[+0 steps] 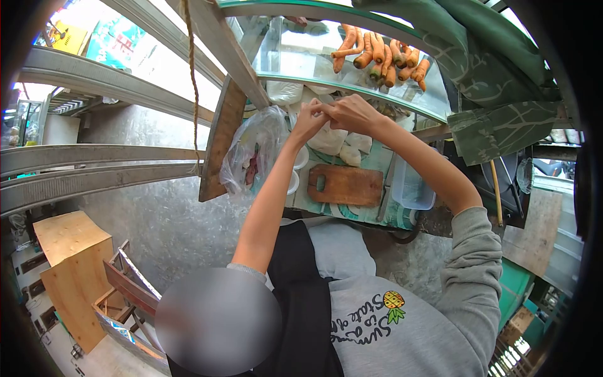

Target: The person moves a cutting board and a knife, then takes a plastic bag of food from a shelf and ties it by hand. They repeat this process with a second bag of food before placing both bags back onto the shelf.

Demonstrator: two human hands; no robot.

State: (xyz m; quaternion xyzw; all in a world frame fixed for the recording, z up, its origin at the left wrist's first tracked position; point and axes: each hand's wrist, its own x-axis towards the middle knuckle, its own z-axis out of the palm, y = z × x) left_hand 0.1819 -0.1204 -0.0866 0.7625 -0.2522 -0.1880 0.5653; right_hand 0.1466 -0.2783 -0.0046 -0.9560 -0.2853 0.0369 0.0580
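My left hand and my right hand meet at the back of the work table, just under the glass shelf. The fingers of both are closed and pressed together at the fingertips. What they pinch, if anything, is too small to make out. Right below them lie white plastic bags with pale contents. Nearer to me, a wooden cutting board with a handle slot lies flat. A long, narrow grey object rests along its right side.
Several carrots lie on the glass shelf above. To the left hangs a clear plastic bag with dark red contents, beside white round tubs. A clear plastic container stands right of the board. Green patterned cloth hangs at right.
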